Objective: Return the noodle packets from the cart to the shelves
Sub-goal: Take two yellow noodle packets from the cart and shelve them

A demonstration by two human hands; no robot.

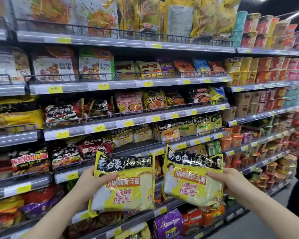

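Tons of bagged noodles fill the grey metal shelves point(128, 83), cup noodles point(234, 137) stacked off to the right, with black wire rails along the shelf fronts. Two glossy yellow plastic noodle packets with black top bands and orange labels are held up in front of the lower shelves. The left hand point(91, 183) grips the left packet point(126, 185) by its edge, thumb across the front, and the right hand point(231, 181) grips the right packet point(193, 178) the same way.

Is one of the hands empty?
No, the left hand holds one yellow noodle packet and the right hand holds another.
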